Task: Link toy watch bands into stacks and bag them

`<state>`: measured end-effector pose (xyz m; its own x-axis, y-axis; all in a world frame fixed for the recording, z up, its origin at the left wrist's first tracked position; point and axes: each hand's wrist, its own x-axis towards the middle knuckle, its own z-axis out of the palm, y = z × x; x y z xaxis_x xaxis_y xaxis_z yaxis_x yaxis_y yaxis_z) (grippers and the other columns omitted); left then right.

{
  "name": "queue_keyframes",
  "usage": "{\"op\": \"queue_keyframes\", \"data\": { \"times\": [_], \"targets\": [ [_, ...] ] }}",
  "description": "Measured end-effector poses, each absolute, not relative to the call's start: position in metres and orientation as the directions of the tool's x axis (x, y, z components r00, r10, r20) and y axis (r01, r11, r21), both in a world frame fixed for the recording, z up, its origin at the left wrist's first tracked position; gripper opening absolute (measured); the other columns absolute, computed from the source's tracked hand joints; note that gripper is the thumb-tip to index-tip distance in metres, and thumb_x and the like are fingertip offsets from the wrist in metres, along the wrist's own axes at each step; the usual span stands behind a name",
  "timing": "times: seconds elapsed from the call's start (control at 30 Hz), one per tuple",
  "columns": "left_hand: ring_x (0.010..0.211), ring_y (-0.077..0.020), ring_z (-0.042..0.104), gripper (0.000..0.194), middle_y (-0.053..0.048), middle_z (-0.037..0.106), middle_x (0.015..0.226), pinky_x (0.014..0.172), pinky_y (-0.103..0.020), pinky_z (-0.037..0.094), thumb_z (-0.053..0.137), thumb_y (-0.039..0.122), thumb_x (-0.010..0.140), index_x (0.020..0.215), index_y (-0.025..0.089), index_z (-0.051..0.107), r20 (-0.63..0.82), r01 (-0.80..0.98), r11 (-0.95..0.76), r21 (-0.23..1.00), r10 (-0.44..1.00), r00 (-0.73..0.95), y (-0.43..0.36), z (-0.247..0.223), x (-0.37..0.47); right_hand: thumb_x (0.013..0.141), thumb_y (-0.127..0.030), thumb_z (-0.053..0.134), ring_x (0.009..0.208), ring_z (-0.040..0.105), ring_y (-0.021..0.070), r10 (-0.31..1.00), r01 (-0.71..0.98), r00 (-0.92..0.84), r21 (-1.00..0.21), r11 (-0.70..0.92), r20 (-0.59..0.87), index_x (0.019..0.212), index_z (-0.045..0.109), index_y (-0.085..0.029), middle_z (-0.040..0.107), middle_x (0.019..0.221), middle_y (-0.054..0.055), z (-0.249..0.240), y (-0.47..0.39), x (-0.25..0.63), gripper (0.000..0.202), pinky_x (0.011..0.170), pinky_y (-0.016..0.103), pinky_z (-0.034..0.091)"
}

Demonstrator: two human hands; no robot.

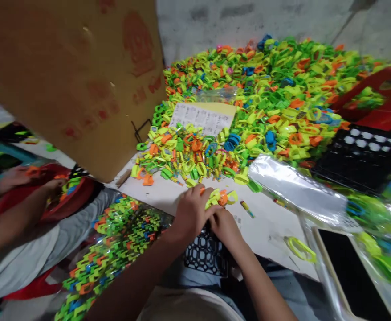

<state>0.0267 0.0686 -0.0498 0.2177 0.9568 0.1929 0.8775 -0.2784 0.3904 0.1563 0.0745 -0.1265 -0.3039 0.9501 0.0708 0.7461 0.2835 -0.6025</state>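
Note:
My left hand [191,209] and my right hand [227,226] meet at the table's front edge, fingers curled inward. What they grip is hidden behind the fingers. Just beyond them, touching or very close to the fingertips, lies a small cluster of yellow-green and orange plastic toy watches [221,197]. Below my hands, over my lap, is a black tray with rounded holes [205,254]. A small stick with a coloured wrapper [247,209] rests on the white tabletop [265,232] right of my hands.
Toy watches [282,98] heap against the wall, with a printed sheet [195,117] on them. Clear plastic bags [292,187], a phone [352,272], a black tray [362,156] and red basket [379,98] stand right. Left are a carton [82,80] and a co-worker's arms [25,209].

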Motion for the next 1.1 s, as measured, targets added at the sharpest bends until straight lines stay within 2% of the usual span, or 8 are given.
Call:
{"op": "queue_keyframes", "data": {
  "times": [0.1,0.17,0.3,0.4,0.6,0.77,0.9,1.1],
  "targets": [
    [0.121,-0.0234,0.049,0.049,-0.010,0.050,0.134,0.101,-0.038,0.042,0.054,0.044,0.087,0.131,0.024,0.047,0.251,0.788,-0.367,0.494,0.928,0.275,0.066,-0.055,0.007,0.085,-0.025,0.043,0.072,0.066,0.0235,0.952,0.715,-0.278,-0.635,0.293,0.126,0.084,0.066,-0.016,0.071,0.079,0.011,-0.134,0.071,0.161,0.025,0.063,0.030,0.047],
    [0.124,-0.0216,0.047,0.050,-0.008,0.049,0.135,0.103,-0.037,0.040,0.054,0.041,0.087,0.133,0.024,0.044,0.314,0.783,-0.319,0.535,0.935,0.166,0.067,-0.063,-0.022,0.086,-0.034,0.044,0.073,0.067,0.0248,0.944,0.676,-0.295,-0.667,0.313,0.144,0.086,0.066,-0.016,0.072,0.081,0.011,-0.136,0.066,0.166,0.028,0.064,0.032,0.050],
    [0.119,-0.0314,0.047,0.041,-0.016,0.054,0.123,0.101,-0.051,0.037,0.055,0.036,0.085,0.120,0.015,0.054,0.318,0.838,0.244,0.488,0.844,-0.431,0.079,-0.090,-0.098,0.087,-0.043,0.045,0.079,0.068,0.0248,0.934,0.639,-0.255,-0.681,0.358,0.252,0.090,0.065,-0.016,0.072,0.088,0.012,-0.137,0.054,0.180,0.034,0.070,0.035,0.054],
    [0.114,-0.0353,0.050,0.029,-0.018,0.057,0.116,0.098,-0.055,0.038,0.056,0.036,0.081,0.098,0.014,0.062,0.270,0.802,0.361,0.476,0.808,-0.523,0.088,-0.106,-0.139,0.089,-0.041,0.045,0.083,0.068,0.0235,0.912,0.626,-0.242,-0.664,0.408,0.333,0.093,0.066,-0.018,0.072,0.090,0.010,-0.138,0.049,0.186,0.032,0.073,0.035,0.055],
    [0.103,-0.0223,0.060,0.030,-0.008,0.066,0.106,0.092,-0.036,0.048,0.042,0.041,0.088,0.097,0.018,0.060,0.244,0.820,0.174,0.545,0.903,-0.354,0.046,-0.072,-0.141,0.092,-0.028,0.047,0.081,0.066,0.0199,0.868,0.552,-0.260,-0.672,0.493,0.424,0.092,0.065,-0.021,0.070,0.087,0.007,-0.115,0.030,0.183,0.020,0.073,0.031,0.054],
    [0.106,-0.0179,0.062,0.029,-0.001,0.065,0.118,0.090,-0.028,0.050,0.048,0.036,0.090,0.117,0.029,0.056,0.144,0.821,-0.199,0.535,0.979,0.144,-0.010,-0.012,-0.095,0.086,-0.021,0.055,0.082,0.063,0.0186,0.832,0.478,-0.463,-0.705,0.525,0.305,0.127,0.052,-0.019,0.066,0.091,0.007,-0.081,-0.001,0.150,0.041,0.071,0.027,0.052],
    [0.111,-0.0133,0.060,0.028,-0.001,0.061,0.126,0.092,-0.023,0.049,0.045,0.024,0.092,0.117,0.030,0.056,0.100,0.648,-0.534,0.544,0.807,0.582,-0.017,-0.007,-0.051,0.078,-0.011,0.055,0.076,0.062,0.0185,0.847,0.612,-0.528,-0.664,0.429,0.062,0.101,0.067,-0.020,0.065,0.083,0.005,-0.076,-0.001,0.145,0.028,0.065,0.026,0.049],
    [0.130,-0.0207,0.043,0.043,-0.004,0.047,0.142,0.107,-0.038,0.038,0.049,0.039,0.091,0.132,0.028,0.044,0.228,0.752,-0.481,0.449,0.876,0.425,0.017,-0.037,-0.014,0.078,-0.024,0.057,0.075,0.065,0.0179,0.987,0.392,-0.151,-0.913,0.116,0.061,0.084,0.066,-0.019,0.070,0.082,0.005,-0.097,0.035,0.183,0.012,0.070,0.028,0.051]
  ]
}}
